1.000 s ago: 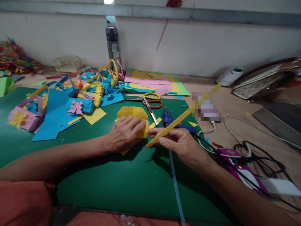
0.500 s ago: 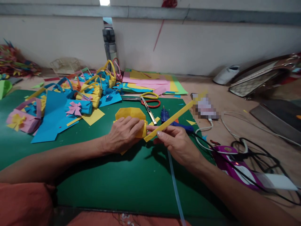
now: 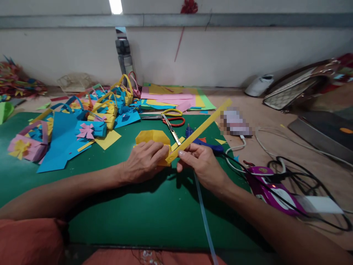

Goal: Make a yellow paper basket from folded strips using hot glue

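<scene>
My left hand [image 3: 143, 159] is closed around a folded yellow paper piece [image 3: 153, 137], whose rounded flap rises behind the knuckles. Between thumb and fingers, my right hand [image 3: 202, 163] pinches a long yellow paper strip [image 3: 202, 129] that slants up to the right. The strip's lower end lies against the right side of the folded piece; whether it is stuck there I cannot tell. Just beyond the hands are a box cutter [image 3: 171, 129], scissors [image 3: 173, 117] with yellow and red handles, and a blue glue gun [image 3: 202, 141] with a clear glue stick [image 3: 203, 213] trailing toward me.
Several small paper baskets [image 3: 91, 129] in blue, yellow and pink crowd the left of the green mat [image 3: 132, 217]. Coloured paper sheets [image 3: 171, 96] lie at the back. To the right are a phone [image 3: 235, 121], a purple power strip [image 3: 271, 191] with tangled cables, and a bag [image 3: 286, 92].
The strip's lower end has come closer against the folded piece, and my right hand has shifted slightly left and up. The whole view has also moved a little.
</scene>
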`<state>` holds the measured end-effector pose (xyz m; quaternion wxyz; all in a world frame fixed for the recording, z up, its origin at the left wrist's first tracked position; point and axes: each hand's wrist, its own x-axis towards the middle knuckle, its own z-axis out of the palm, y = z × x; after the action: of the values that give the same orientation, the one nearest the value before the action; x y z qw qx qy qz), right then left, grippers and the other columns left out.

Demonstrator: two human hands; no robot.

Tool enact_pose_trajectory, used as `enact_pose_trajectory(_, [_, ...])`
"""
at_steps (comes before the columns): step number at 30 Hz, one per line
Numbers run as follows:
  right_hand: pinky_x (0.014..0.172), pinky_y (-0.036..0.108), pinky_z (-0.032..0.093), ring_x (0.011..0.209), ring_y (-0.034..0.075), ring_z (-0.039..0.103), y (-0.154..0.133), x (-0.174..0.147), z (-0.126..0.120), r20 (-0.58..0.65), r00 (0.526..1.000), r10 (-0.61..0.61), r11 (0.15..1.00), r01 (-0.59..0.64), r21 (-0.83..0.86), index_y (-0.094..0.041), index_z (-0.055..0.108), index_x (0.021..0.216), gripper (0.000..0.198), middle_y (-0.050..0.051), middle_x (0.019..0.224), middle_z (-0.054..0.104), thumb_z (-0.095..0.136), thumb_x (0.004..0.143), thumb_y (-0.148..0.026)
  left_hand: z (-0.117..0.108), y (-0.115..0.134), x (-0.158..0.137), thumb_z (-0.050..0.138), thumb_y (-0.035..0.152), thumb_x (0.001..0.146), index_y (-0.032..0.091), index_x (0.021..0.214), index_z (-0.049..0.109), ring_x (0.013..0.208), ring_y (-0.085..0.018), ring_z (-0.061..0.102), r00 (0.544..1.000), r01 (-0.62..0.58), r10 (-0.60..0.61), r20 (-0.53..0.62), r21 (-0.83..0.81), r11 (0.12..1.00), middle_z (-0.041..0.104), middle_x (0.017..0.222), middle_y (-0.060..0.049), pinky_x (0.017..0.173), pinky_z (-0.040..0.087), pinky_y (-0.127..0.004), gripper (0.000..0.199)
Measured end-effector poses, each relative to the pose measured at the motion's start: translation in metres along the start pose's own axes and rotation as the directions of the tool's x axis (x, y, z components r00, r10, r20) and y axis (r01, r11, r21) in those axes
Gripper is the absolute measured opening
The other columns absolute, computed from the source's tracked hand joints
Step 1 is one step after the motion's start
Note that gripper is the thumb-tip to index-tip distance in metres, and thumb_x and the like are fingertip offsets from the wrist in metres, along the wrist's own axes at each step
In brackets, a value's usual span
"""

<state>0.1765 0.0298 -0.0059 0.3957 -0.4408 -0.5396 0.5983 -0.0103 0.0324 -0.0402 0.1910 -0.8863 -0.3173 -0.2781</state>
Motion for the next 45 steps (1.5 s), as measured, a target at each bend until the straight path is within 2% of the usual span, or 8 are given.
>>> enact_pose_trajectory(7, [0.060, 0.027, 0.052, 0.058, 0.012, 0.064, 0.001, -0.005, 0.001, 0.066, 0.998, 0.017, 0.994, -0.024, 0.107, -0.014, 0.066, 0.087, 0.027, 0.003, 0.074, 0.069, 0.067, 0.069, -0.034, 0.003, -0.002, -0.001, 0.045, 0.031, 0.086, 0.013, 0.108, 0.045, 0.080, -0.019, 0.061, 0.998, 0.024, -0.027, -0.048, -0.053, 0.998, 0.065, 0.093, -0.011, 0.062, 0.050, -0.030, 0.029])
enact_pose_trajectory(16, [0.056, 0.025, 0.050, 0.053, 0.011, 0.062, -0.004, -0.009, 0.001, 0.091, 0.994, 0.060, 0.997, -0.056, -0.044, -0.014, 0.063, 0.084, 0.018, 0.001, 0.064, 0.065, 0.061, 0.075, -0.029, -0.005, -0.003, 0.007, 0.050, 0.020, 0.081, 0.013, 0.100, 0.049, 0.070, -0.017, 0.060, 0.994, 0.015, -0.012, -0.110, 0.027, 1.000, 0.066, 0.086, -0.009, 0.057, 0.046, -0.028, 0.020])
enact_pose_trajectory(19, [0.057, 0.025, 0.050, 0.059, 0.011, 0.062, -0.005, -0.009, 0.001, 0.050, 0.999, 0.018, 0.999, -0.016, -0.050, -0.015, 0.065, 0.079, 0.015, 0.002, 0.069, 0.066, 0.064, 0.072, -0.029, -0.004, -0.004, 0.006, 0.049, 0.024, 0.083, 0.013, 0.102, 0.050, 0.074, -0.018, 0.061, 0.994, 0.043, -0.042, -0.102, 0.015, 0.999, 0.065, 0.089, -0.011, 0.061, 0.048, -0.029, 0.023])
enact_pose_trajectory(23, [0.058, 0.025, 0.051, 0.057, 0.010, 0.059, -0.007, -0.009, -0.001, -0.130, 0.988, -0.078, 0.997, 0.074, -0.029, -0.016, 0.065, 0.070, 0.013, 0.000, 0.062, 0.064, 0.067, 0.068, -0.029, -0.003, -0.006, 0.003, 0.053, 0.035, 0.082, 0.013, 0.107, 0.050, 0.080, -0.020, 0.061, 0.993, 0.092, -0.091, -0.075, 0.004, 0.996, 0.064, 0.094, -0.012, 0.066, 0.051, -0.032, 0.034])
enact_pose_trajectory(26, [0.055, 0.026, 0.053, 0.053, 0.011, 0.061, -0.010, -0.008, -0.002, -0.225, 0.968, -0.108, 0.992, 0.120, 0.041, -0.016, 0.063, 0.068, 0.016, 0.001, 0.059, 0.065, 0.068, 0.067, -0.031, -0.003, -0.006, 0.002, 0.056, 0.034, 0.079, 0.014, 0.108, 0.049, 0.084, -0.021, 0.061, 0.988, 0.138, -0.140, -0.064, -0.027, 0.990, 0.064, 0.096, -0.011, 0.068, 0.052, -0.034, 0.035])
enact_pose_trajectory(32, [0.051, 0.024, 0.054, 0.052, 0.013, 0.063, -0.014, -0.009, 0.002, -0.267, 0.958, -0.103, 0.992, 0.119, 0.048, -0.015, 0.065, 0.066, 0.013, 0.002, 0.058, 0.067, 0.067, 0.067, -0.028, -0.003, -0.001, 0.005, 0.059, 0.030, 0.075, 0.015, 0.104, 0.045, 0.087, -0.021, 0.060, 0.976, 0.209, -0.212, -0.046, -0.053, 0.976, 0.063, 0.096, -0.011, 0.070, 0.052, -0.034, 0.036])
enact_pose_trajectory(45, [0.051, 0.025, 0.053, 0.051, 0.014, 0.063, -0.013, -0.009, 0.002, -0.303, 0.946, -0.114, 0.993, 0.118, -0.003, -0.015, 0.066, 0.064, 0.012, 0.002, 0.058, 0.067, 0.066, 0.065, -0.027, -0.005, 0.017, 0.016, 0.059, 0.038, 0.072, 0.017, 0.098, 0.039, 0.072, -0.019, 0.058, 0.952, 0.306, -0.306, -0.003, 0.012, 0.952, 0.060, 0.085, -0.007, 0.052, 0.045, -0.028, 0.039])
